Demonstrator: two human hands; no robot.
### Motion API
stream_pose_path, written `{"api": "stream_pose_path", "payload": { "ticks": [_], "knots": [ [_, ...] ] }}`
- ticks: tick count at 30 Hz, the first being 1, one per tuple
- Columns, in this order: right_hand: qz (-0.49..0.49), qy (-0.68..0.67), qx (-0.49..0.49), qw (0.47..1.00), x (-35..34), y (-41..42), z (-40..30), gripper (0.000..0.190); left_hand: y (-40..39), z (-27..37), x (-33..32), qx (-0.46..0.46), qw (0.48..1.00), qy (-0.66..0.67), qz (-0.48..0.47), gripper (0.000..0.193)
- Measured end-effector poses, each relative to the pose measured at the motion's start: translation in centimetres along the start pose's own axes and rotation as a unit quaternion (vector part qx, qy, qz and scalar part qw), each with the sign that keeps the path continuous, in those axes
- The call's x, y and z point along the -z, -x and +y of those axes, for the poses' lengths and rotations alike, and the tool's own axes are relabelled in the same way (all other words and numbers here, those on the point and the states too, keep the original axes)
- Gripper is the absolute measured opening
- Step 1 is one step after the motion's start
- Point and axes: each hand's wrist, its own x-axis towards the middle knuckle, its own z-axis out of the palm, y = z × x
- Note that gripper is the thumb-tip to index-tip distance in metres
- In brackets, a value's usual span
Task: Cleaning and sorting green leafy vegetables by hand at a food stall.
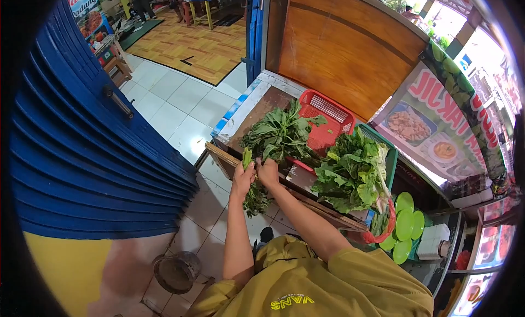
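Note:
My left hand (243,178) is closed around a bunch of leafy greens (256,201). Pale green stems (247,156) stick up above the fist, while dark leaves hang below it. My right hand (268,172) is curled right beside the left, its fingertips close to the stems. Whether it grips any of them is hidden. Just beyond both hands, a large heap of dark leafy greens (281,130) lies on the table (262,105), partly over a red plastic basket (324,128). To the right, broad-leafed greens with white stalks (348,169) rest against a green basket (391,165).
A wooden board (221,159) runs along the table's near edge. Several green plates (405,224) and white boxes (434,243) stand at right. A blue rolling shutter (102,153) curves along the left. A dark bucket (177,272) sits on the tiled floor. People (141,3) stand farther back.

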Motion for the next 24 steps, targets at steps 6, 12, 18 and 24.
{"api": "stream_pose_path", "payload": {
  "ticks": [6, 12, 18, 24],
  "knots": [
    [-0.174, -0.193, -0.174, 0.950, 2.1, 2.2, 0.3, 0.012, 0.5, 2.4, 0.7, 0.022, 0.999, 0.034, -0.030, 0.017],
    [-0.206, -0.312, -0.138, 0.917, 10.2, 3.7, -4.3, 0.011, 2.9, 7.5, -0.6, 0.087, 0.979, 0.001, -0.183, 0.032],
    [-0.122, -0.342, -0.131, 0.923, 17.6, 4.2, -5.6, 0.016, 4.7, 10.5, -6.1, 0.112, 0.945, 0.052, -0.303, 0.042],
    [-0.049, -0.276, -0.076, 0.957, 24.1, 7.1, -5.9, 0.014, 6.8, 10.8, -12.1, 0.087, 0.922, -0.004, -0.378, 0.042]
  ]
}}
